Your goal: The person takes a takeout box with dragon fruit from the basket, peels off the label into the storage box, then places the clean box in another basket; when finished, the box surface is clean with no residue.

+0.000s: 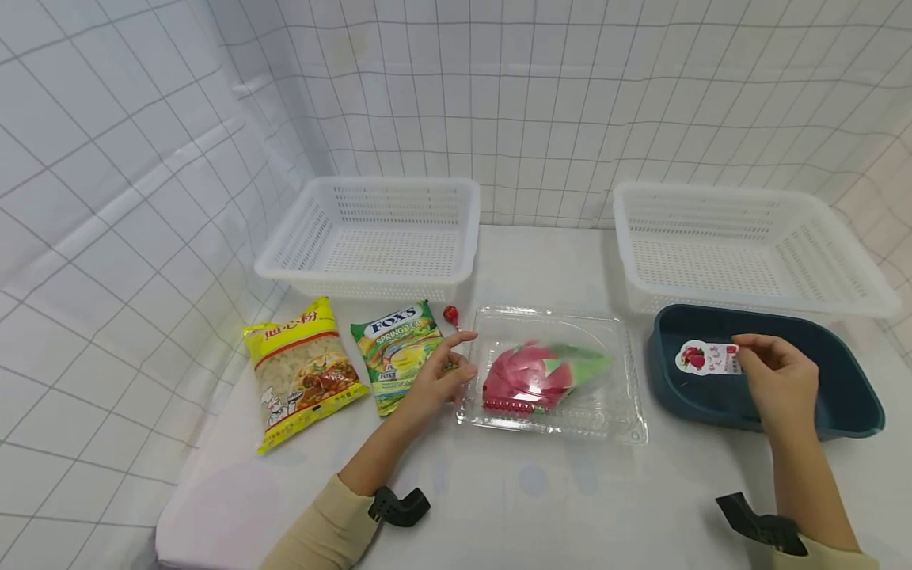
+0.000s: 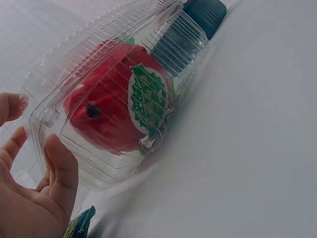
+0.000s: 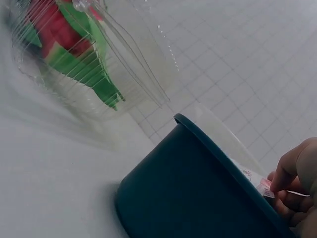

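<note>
Clear plastic box (image 1: 623, 392) at centre frame encloses a red and green fruit (image 1: 530, 374); the left hand (image 1: 431, 380) touches its left edge, whether gripping I cannot tell. Right of frame, the right hand (image 1: 782, 380) pinches a white label (image 1: 718, 359) at the mouth of a teal tub (image 1: 701, 408).

In the centre of the frame, the box (image 1: 602, 400) at my left hand (image 1: 438, 376) is clear, glossy, ribbed plastic. The label (image 1: 716, 359) in my right hand (image 1: 787, 384) looks like smooth paper. The tub (image 1: 837, 388) at right is smooth plastic with a dull sheen; both baskets (image 1: 399, 206) (image 1: 712, 214), upper left and upper right, are perforated plastic. The bags (image 1: 302, 376) (image 1: 395, 348) at left are shiny plastic film, my sleeves (image 1: 321, 530) matt cloth.
</note>
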Motion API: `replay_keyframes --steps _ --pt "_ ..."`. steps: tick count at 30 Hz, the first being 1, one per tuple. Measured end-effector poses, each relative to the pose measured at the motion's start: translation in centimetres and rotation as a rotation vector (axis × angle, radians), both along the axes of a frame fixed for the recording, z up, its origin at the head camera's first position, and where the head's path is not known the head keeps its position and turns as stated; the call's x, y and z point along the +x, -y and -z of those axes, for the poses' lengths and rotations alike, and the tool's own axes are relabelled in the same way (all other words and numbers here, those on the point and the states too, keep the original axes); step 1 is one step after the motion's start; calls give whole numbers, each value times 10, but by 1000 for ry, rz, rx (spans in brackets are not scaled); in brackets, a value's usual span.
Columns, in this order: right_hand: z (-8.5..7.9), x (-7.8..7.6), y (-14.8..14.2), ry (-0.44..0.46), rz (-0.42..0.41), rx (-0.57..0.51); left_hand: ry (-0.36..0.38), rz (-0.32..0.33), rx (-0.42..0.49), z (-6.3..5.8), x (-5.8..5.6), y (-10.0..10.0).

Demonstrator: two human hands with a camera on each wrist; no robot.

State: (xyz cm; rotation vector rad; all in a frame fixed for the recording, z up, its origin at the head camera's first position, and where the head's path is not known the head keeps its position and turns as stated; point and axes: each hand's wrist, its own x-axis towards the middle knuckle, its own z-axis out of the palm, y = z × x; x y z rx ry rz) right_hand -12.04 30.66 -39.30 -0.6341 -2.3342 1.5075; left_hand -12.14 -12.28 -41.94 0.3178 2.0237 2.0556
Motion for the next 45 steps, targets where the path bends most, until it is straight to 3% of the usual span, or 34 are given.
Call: replay_keyframes --steps 5,9,28,35,45 --pt "7 1 2 9 -103 337 3 -1 0 0 0 -1" --pt "10 2 4 20 -219 457 5 -1 -4 0 0 -1" --pt "8 4 7 159 -378 541 5 -9 -11 0 0 -1" --pt "5 5 9 202 -336 518 -1 -2 -6 -1 0 -1" --pt "-1 5 6 157 -249 451 -1 -12 -6 -1 1 -1"
